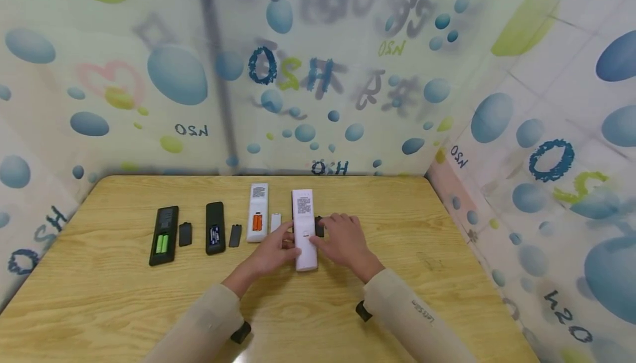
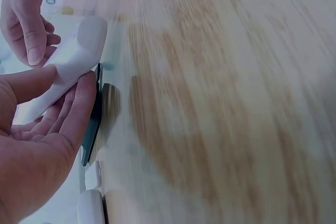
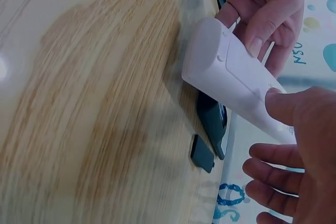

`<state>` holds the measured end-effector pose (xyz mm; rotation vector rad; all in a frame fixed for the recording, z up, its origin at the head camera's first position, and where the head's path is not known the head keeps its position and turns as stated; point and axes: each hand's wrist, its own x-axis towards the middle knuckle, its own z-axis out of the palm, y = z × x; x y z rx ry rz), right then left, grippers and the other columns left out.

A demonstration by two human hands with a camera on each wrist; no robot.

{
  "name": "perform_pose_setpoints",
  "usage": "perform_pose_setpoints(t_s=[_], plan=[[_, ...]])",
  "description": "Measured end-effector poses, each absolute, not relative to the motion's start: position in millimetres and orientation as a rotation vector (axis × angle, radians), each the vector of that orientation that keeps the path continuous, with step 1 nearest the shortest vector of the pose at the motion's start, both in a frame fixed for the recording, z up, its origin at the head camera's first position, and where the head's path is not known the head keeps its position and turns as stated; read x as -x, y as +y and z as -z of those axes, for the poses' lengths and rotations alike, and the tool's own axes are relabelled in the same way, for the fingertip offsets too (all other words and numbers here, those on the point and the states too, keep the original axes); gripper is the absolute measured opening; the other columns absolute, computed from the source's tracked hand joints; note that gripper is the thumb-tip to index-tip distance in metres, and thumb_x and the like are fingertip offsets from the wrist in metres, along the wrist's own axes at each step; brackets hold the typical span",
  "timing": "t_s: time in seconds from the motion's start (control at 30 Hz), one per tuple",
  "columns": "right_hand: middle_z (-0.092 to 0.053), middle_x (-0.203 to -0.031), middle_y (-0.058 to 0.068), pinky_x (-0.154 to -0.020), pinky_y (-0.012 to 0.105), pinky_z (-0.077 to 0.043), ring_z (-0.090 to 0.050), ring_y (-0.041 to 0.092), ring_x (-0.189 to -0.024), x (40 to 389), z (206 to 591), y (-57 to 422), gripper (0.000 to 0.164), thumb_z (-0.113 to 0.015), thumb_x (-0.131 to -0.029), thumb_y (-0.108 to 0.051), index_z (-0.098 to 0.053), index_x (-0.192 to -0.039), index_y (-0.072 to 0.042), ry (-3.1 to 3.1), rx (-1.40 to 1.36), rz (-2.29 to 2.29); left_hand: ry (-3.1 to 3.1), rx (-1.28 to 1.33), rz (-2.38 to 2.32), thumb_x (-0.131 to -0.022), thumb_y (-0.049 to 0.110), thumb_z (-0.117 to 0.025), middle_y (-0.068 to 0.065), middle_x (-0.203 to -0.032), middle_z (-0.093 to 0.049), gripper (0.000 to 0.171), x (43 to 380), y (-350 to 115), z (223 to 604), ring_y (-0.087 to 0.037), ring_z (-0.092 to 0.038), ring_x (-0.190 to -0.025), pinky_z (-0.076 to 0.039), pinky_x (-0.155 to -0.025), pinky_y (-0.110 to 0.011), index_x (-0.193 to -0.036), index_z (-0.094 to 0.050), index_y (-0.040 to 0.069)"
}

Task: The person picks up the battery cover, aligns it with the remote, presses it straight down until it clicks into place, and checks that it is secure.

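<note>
A white remote control [image 1: 304, 230], its back turned up and its battery cover [image 3: 247, 72] in place, is raised off the table. My left hand [image 1: 270, 254] holds it by the side, thumb on one edge and fingers underneath. The right hand [image 1: 343, 241] touches the cover near its latch with the thumb, while its other fingers stand apart from the remote. Beneath, a dark remote [image 3: 211, 124] lies on the wooden table, mostly hidden from above. Beside it is a small dark battery cover [image 3: 202, 154].
To the left lie a black remote [image 1: 166, 219] with green batteries, another black remote [image 1: 215, 215] with dark blue ones, and a white remote [image 1: 258, 206] with orange ones. Their loose covers lie beside them. A patterned wall [image 1: 298, 148] borders the table's [image 1: 397, 308] far edge.
</note>
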<state>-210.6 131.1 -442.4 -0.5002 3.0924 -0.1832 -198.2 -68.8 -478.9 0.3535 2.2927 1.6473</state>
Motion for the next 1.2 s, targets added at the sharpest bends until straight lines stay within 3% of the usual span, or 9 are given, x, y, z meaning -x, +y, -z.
perform_pose_setpoints(t_s=[0.33, 0.73, 1.2], plan=[[-0.065, -0.117, 0.002, -0.103, 0.049, -0.037, -0.054, 0.026, -0.118, 215.6, 443.2, 155.6, 0.05, -0.057, -0.092, -0.057, -0.064, -0.123, -0.019, 3.103, 0.413, 0.222, 2.317, -0.247, -1.611, -0.092, 0.009, -0.066, -0.012, -0.125, -0.062, 0.069, 204.6, -48.7, 477.7, -0.022, -0.061, -0.111, -0.052, -0.095, -0.041, -0.151, -0.031, 0.006], [-0.064, -0.114, 0.004, -0.099, 0.052, -0.04, -0.056, 0.028, -0.113, 220.0, 439.9, 199.1, 0.049, -0.059, -0.091, -0.055, -0.064, -0.122, -0.016, 3.149, 0.368, 0.15, 2.276, -0.281, -1.629, -0.092, 0.009, -0.065, -0.017, -0.132, -0.059, 0.068, 216.4, -19.7, 479.1, -0.027, -0.059, -0.118, -0.05, -0.098, -0.042, -0.151, -0.031, 0.005], [-0.065, -0.11, 0.006, -0.096, 0.054, -0.041, -0.057, 0.029, -0.109, 221.9, 431.0, 227.7, 0.049, -0.059, -0.092, -0.053, -0.064, -0.121, -0.014, 3.173, 0.376, 0.138, 2.154, -0.257, -1.69, -0.093, 0.007, -0.063, -0.019, -0.129, -0.059, 0.064, 223.1, 12.7, 475.9, -0.028, -0.061, -0.113, -0.055, -0.088, -0.037, -0.15, -0.033, 0.008]])
